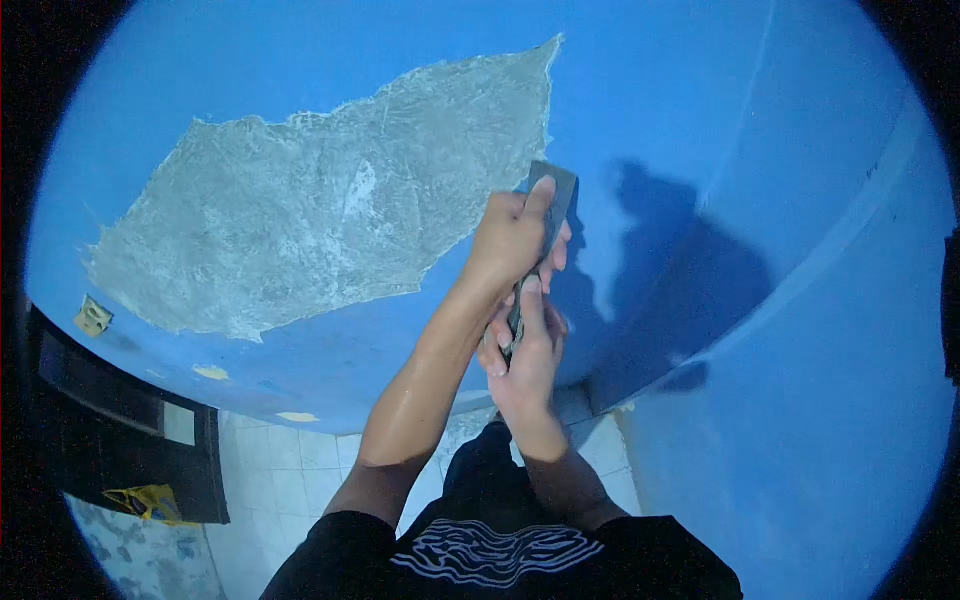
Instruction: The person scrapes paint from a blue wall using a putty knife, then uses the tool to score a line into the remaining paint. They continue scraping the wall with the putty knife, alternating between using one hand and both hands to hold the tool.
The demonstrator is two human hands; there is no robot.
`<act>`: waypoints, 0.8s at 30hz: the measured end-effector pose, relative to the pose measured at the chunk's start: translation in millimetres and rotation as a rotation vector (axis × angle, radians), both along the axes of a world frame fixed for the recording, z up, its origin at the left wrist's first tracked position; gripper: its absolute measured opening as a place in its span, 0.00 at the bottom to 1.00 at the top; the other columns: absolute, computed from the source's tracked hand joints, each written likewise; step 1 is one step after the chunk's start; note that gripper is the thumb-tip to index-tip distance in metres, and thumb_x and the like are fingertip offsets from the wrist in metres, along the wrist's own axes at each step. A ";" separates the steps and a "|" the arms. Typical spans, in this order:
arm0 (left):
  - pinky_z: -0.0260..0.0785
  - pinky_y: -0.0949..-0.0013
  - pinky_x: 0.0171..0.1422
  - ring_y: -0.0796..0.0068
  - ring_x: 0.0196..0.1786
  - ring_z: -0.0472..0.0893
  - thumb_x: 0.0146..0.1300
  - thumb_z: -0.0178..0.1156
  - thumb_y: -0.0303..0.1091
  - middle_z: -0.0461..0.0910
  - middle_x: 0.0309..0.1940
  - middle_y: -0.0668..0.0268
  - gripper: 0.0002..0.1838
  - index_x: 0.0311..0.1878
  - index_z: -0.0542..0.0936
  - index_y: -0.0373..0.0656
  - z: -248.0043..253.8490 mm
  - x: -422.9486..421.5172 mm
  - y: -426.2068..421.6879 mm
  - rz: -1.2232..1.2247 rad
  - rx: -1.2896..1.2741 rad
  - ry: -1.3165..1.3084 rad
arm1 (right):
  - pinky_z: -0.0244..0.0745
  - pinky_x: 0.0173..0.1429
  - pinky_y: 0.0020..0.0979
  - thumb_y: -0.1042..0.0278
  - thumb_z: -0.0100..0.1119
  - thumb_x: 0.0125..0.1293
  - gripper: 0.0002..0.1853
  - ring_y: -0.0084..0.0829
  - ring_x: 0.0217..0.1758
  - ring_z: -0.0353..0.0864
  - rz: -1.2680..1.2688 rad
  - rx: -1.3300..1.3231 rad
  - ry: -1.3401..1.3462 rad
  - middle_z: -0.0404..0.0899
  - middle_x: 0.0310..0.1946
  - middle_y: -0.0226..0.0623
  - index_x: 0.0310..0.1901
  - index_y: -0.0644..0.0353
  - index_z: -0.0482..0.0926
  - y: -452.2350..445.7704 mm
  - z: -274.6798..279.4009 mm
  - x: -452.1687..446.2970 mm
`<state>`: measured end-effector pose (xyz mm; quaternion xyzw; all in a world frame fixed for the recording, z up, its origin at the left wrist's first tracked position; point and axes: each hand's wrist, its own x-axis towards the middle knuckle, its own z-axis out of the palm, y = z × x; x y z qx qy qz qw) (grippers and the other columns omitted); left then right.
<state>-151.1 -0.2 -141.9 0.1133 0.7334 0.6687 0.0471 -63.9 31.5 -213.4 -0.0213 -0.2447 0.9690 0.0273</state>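
Note:
A flat dark scraper-like tool is held against the blue wall, at the right edge of a rough grey patch. My left hand grips the tool near its wide upper end, the thumb lying along its face. Lower down, my right hand is closed round the narrow handle end. The fingers behind the tool are partly hidden. Paint edges round the patch look ragged, and a paler smear lies near its middle.
An electrical box or socket sits on the wall at the left. Below it are a dark wooden frame and a yellow item. Pale floor tiles lie below. Another blue wall stands at the right.

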 end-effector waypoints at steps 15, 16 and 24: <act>0.62 0.69 0.15 0.73 0.11 0.70 0.74 0.46 0.50 0.74 0.12 0.60 0.30 0.24 0.79 0.35 -15.1 0.6 -3.2 -0.005 -0.035 -0.009 | 0.51 0.12 0.23 0.52 0.53 0.74 0.17 0.19 0.11 0.57 -0.090 -0.003 -0.027 0.63 0.15 0.29 0.34 0.57 0.69 -6.8 -11.1 -0.3; 0.62 0.70 0.16 0.73 0.11 0.70 0.74 0.46 0.50 0.74 0.12 0.60 0.30 0.24 0.79 0.35 -16.8 -4.4 -3.3 -0.002 -0.016 -0.013 | 0.51 0.12 0.23 0.53 0.53 0.73 0.16 0.18 0.11 0.58 -0.077 0.016 -0.047 0.64 0.15 0.28 0.34 0.57 0.69 -6.0 -9.1 1.6; 0.58 0.70 0.12 0.73 0.08 0.67 0.74 0.47 0.50 0.74 0.12 0.59 0.30 0.24 0.78 0.34 -5.2 -6.1 8.2 0.004 0.000 0.027 | 0.51 0.12 0.22 0.53 0.54 0.73 0.17 0.19 0.10 0.58 -0.098 0.007 -0.046 0.63 0.15 0.29 0.34 0.58 0.69 -2.6 -5.8 -4.1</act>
